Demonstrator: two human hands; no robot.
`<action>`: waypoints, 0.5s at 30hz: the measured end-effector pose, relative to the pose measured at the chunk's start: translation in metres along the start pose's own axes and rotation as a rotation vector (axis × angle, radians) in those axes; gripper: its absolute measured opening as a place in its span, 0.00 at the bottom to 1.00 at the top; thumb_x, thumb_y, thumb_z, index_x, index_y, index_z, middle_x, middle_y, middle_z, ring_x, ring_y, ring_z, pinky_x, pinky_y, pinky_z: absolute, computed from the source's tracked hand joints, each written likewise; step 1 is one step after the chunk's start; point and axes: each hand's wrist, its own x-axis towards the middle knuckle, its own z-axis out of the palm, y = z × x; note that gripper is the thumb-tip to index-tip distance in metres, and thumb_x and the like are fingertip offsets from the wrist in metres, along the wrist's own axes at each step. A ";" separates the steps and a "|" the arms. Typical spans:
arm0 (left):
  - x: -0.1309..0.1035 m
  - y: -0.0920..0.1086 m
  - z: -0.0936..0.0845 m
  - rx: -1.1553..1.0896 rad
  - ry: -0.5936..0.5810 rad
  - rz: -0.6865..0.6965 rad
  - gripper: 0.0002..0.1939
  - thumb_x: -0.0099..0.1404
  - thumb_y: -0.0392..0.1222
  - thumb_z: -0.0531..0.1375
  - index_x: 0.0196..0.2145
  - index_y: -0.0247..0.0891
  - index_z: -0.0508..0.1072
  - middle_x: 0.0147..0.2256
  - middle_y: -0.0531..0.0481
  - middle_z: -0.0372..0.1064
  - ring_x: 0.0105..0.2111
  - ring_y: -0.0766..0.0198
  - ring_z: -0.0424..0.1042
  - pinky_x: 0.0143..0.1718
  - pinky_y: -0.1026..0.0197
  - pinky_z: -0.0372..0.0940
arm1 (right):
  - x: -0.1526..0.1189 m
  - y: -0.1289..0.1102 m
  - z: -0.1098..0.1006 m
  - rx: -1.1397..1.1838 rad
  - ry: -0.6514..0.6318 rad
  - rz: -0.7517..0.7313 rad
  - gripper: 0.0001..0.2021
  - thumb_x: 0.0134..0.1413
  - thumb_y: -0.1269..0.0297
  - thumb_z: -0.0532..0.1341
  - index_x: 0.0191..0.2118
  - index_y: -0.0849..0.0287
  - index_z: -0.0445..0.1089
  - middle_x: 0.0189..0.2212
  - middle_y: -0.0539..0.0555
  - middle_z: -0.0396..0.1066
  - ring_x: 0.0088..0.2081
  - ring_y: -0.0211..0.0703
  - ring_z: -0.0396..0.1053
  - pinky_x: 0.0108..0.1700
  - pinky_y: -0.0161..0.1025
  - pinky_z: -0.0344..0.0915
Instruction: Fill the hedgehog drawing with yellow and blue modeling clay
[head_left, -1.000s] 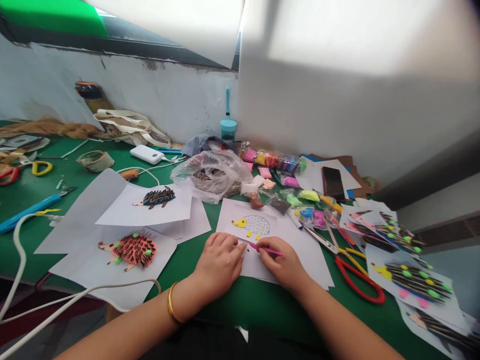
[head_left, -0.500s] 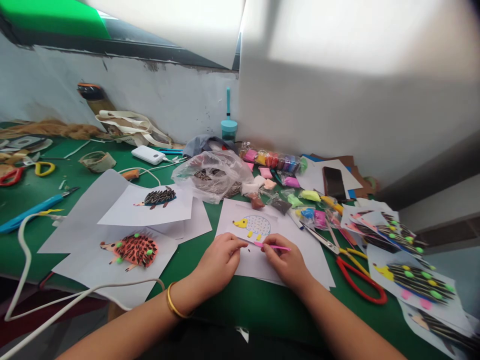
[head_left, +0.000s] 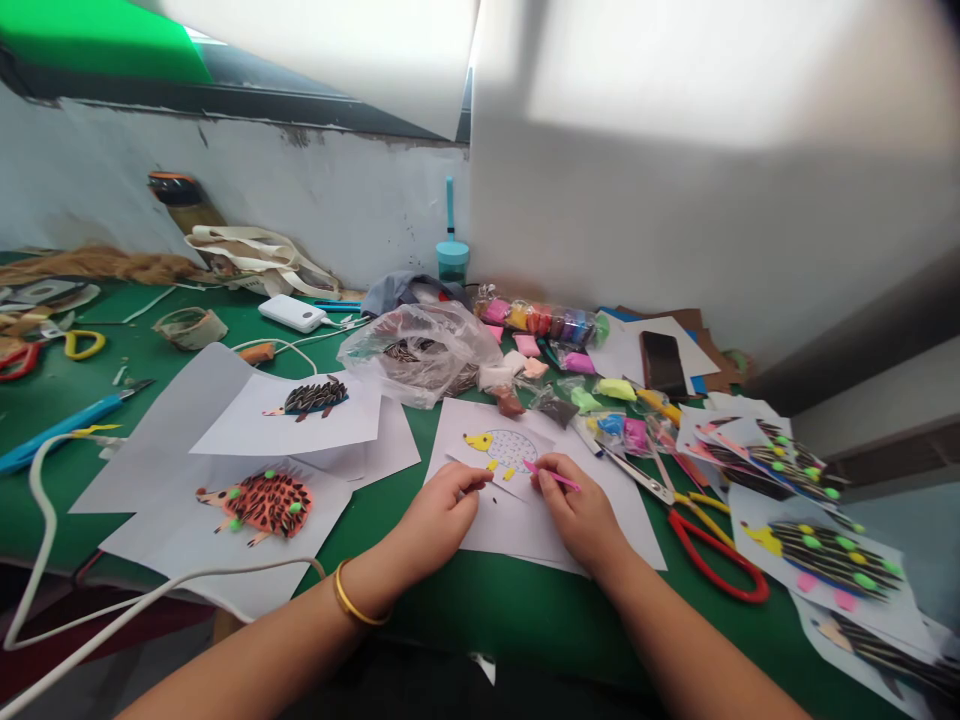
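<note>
A white sheet (head_left: 487, 530) lies in front of me with a hedgehog drawing (head_left: 512, 451), its face and feet yellow, its body outlined in blue. My right hand (head_left: 574, 505) holds a thin pink tool (head_left: 555, 478), its tip over the drawing's lower right edge. My left hand (head_left: 448, 508) rests at the sheet's left side, fingers bent and pressed together near the yellow feet; whether they pinch anything is too small to tell. A small dark speck lies on the paper between the hands.
Large red-handled scissors (head_left: 716, 575) lie right of the sheet. Behind are a plastic bag of seeds (head_left: 420, 350), clay packets (head_left: 577, 362) and a phone (head_left: 664, 363). Finished hedgehog pictures lie left (head_left: 262, 503) and right (head_left: 832, 555). A white cable (head_left: 187, 577) crosses the left front.
My right hand has lifted the pink tool's tip away from my left fingertips, up and right to the hedgehog's body. The view has shifted slightly.
</note>
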 end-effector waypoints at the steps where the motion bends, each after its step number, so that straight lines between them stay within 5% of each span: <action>1: 0.000 0.001 0.000 0.028 0.008 0.008 0.18 0.64 0.32 0.51 0.47 0.40 0.76 0.45 0.46 0.72 0.47 0.60 0.71 0.54 0.53 0.67 | -0.001 -0.001 0.001 0.007 -0.013 -0.013 0.12 0.65 0.56 0.51 0.43 0.53 0.68 0.39 0.53 0.76 0.41 0.47 0.74 0.41 0.41 0.67; 15: 0.011 0.002 0.018 0.390 0.045 0.039 0.23 0.59 0.28 0.53 0.46 0.45 0.78 0.48 0.48 0.69 0.52 0.54 0.64 0.55 0.45 0.59 | -0.002 -0.003 0.004 0.036 -0.029 -0.086 0.10 0.65 0.59 0.52 0.43 0.54 0.69 0.39 0.52 0.76 0.40 0.45 0.74 0.43 0.41 0.67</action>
